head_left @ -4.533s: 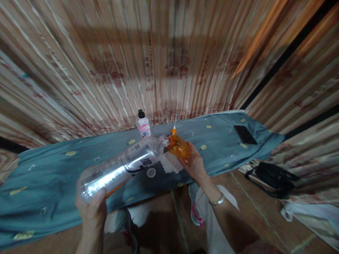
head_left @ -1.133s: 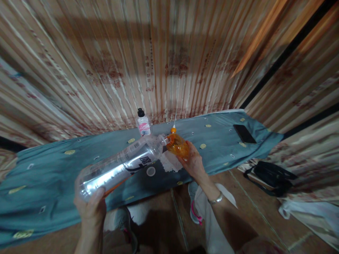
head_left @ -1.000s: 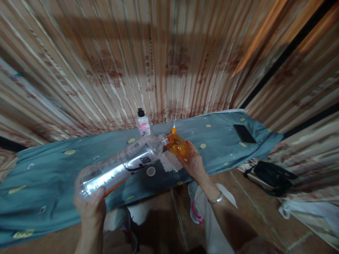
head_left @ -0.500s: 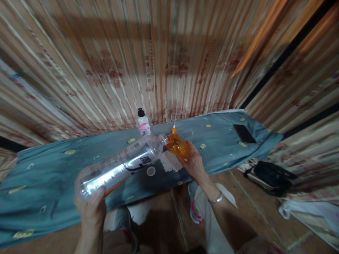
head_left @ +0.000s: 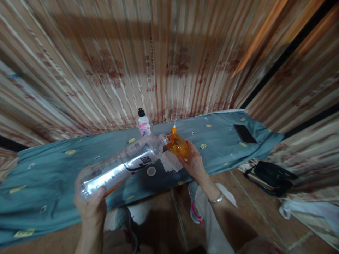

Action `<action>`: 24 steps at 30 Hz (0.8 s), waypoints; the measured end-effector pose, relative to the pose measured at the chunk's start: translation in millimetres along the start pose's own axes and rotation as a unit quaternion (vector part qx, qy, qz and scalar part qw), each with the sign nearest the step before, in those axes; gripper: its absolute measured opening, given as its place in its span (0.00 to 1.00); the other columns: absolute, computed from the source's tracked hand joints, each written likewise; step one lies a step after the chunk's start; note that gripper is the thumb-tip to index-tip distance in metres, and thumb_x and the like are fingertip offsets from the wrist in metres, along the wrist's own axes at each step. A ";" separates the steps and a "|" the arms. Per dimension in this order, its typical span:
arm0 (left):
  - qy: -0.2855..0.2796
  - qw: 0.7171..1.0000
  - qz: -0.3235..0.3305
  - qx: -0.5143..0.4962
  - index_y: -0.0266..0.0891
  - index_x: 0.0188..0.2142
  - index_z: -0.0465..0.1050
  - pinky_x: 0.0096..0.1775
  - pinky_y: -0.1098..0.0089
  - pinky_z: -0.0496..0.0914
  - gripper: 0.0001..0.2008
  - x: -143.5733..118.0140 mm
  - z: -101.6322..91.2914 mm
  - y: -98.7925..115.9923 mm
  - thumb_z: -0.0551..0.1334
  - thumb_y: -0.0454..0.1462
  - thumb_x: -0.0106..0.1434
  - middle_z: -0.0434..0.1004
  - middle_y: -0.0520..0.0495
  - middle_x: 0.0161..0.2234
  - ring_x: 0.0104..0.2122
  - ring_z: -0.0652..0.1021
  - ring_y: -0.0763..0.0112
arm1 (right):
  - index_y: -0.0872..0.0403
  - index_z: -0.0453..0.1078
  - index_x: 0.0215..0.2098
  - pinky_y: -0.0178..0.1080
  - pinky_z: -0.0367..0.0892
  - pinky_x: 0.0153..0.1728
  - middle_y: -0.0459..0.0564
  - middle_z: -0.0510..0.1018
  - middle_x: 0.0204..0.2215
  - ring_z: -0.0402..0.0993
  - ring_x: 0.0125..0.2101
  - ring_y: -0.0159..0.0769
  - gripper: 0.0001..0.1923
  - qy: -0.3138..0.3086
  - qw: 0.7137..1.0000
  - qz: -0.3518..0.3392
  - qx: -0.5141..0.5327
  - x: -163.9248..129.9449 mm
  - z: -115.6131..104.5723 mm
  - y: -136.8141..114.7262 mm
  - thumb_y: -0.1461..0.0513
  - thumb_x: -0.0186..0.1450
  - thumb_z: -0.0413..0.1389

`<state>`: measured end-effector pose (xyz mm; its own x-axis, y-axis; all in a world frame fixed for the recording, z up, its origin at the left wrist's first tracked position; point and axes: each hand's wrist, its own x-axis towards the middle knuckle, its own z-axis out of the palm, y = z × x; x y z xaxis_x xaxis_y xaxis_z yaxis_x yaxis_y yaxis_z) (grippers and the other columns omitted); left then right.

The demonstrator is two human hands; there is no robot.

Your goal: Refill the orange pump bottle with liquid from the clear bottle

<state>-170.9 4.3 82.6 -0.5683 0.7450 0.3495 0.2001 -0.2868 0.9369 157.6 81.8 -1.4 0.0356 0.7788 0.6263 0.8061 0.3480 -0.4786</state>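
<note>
The left hand (head_left: 90, 206) is closed around the base of a large clear bottle (head_left: 123, 165), whose long axis slants up and to the right, so its open mouth meets the small orange bottle (head_left: 178, 145). The right hand (head_left: 194, 163) grips that orange bottle from below, over the teal-covered table (head_left: 53, 169). A loose white cap (head_left: 151, 171) lies on the cloth just below the clear bottle's neck, nearer the right hand.
</note>
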 end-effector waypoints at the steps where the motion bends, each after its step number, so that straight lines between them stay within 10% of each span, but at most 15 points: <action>1: 0.007 1.000 -0.010 -0.010 0.44 0.46 0.73 0.48 0.54 0.74 0.32 0.1 0.3 0.0 0.72 0.54 0.43 0.77 0.45 0.43 0.43 0.78 0.54 | 0.58 0.55 0.69 0.60 0.72 0.59 0.67 0.74 0.59 0.73 0.60 0.56 0.39 -0.002 1.000 0.003 0.001 0.2 -0.2 -0.2 0.57 0.64 0.62; 24: 0.028 0.996 -0.042 -0.077 0.45 0.41 0.74 0.38 0.61 0.76 0.29 -0.1 1.6 5.8 0.74 0.47 0.37 0.77 0.48 0.41 0.41 0.79 0.56 | 0.59 0.57 0.67 0.61 0.72 0.59 0.67 0.75 0.58 0.74 0.59 0.56 0.37 0.007 1.000 -0.004 -0.005 0.5 -0.2 -1.2 0.57 0.65 0.62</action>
<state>-168.4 3.6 88.0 -0.6221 0.7372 0.2638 0.0277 -0.3160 0.9483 156.7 81.6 -0.4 0.0375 0.7688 0.6384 0.8120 0.3489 -0.4678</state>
